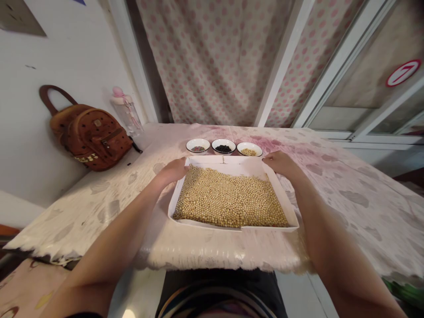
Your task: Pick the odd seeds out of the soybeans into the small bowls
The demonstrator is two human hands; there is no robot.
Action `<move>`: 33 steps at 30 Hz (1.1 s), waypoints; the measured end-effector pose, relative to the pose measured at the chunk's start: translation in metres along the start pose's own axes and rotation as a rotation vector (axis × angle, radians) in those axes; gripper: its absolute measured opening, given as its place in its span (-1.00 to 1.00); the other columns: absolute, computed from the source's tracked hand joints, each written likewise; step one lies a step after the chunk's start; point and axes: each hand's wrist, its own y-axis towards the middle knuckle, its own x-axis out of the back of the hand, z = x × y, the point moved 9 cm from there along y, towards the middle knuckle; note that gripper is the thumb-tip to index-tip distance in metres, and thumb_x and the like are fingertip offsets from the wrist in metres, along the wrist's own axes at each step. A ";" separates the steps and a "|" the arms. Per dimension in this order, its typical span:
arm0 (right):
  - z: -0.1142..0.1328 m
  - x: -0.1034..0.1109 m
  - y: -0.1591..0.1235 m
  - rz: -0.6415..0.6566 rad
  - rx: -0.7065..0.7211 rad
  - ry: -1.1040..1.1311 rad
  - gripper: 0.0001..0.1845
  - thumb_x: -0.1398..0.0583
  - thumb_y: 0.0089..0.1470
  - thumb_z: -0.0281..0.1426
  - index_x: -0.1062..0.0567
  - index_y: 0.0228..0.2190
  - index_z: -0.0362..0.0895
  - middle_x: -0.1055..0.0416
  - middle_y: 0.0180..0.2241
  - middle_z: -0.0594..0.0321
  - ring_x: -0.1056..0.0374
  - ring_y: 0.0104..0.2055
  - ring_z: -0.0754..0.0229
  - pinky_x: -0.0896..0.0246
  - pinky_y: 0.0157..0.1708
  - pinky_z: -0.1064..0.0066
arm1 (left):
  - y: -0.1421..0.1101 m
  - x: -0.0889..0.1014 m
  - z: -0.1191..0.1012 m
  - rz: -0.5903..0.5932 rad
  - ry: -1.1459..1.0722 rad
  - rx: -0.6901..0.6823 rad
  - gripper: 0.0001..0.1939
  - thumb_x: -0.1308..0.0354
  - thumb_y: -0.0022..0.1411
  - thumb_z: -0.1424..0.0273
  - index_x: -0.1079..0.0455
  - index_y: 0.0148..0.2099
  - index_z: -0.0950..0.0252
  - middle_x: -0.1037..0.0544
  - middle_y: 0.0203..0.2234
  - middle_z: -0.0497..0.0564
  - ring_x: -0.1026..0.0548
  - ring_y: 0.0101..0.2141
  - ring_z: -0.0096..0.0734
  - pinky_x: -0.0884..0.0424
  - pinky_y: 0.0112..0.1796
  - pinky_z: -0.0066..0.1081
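A shallow white cardboard tray [236, 160] lies near the table's front edge. Pale yellow soybeans [228, 198] cover most of its floor, leaving a bare strip along the far side. My left hand [175, 170] grips the far left corner, thumb over the rim. At the far right corner, my right hand [280, 163] holds the wall with bent fingers. Just beyond the tray, three small white dark-rimmed bowls stand in a row: the left bowl [188, 145] has small reddish-brown pieces, the middle bowl [214, 145] black beans, the right bowl [240, 147] some soybeans.
A patterned tablecloth [334, 185] covers the table. On the left, a brown backpack [99, 137] leans by the wall beside a clear bottle [127, 112] with a pink top. Behind the table hang a dotted curtain [218, 62] and sliding window frames.
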 end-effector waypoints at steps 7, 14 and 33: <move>-0.003 0.003 0.001 0.004 -0.011 0.019 -0.78 -0.10 -0.11 -0.37 -0.32 -0.71 -0.12 -0.25 -0.70 0.30 -0.23 -0.57 0.26 -0.03 -0.55 0.43 | -0.005 0.002 -0.005 0.054 -0.023 0.054 -0.56 0.08 0.36 0.31 -0.25 0.21 0.37 -0.45 0.14 0.30 -0.44 0.09 -0.04 -0.34 0.03 -0.23; 0.002 0.002 -0.003 0.012 -0.032 -0.039 -0.77 -0.10 -0.06 -0.40 -0.35 -0.69 -0.12 -0.34 -0.69 0.26 -0.29 -0.56 0.23 -0.07 -0.52 0.44 | -0.004 0.001 -0.002 0.043 -0.028 0.075 -0.58 0.08 0.36 0.29 -0.28 0.16 0.37 -0.49 0.08 0.33 -0.46 0.07 0.05 -0.36 -0.01 -0.17; -0.007 -0.021 -0.001 0.224 -0.047 -0.276 -0.81 -0.10 0.06 -0.32 -0.46 -0.45 -0.13 -0.50 -0.45 0.08 -0.40 -0.45 0.14 -0.18 -0.42 0.37 | -0.002 -0.002 0.000 0.031 -0.047 0.036 -0.54 0.12 0.36 0.26 -0.24 0.21 0.34 -0.47 0.12 0.31 -0.46 0.07 0.01 -0.36 0.00 -0.18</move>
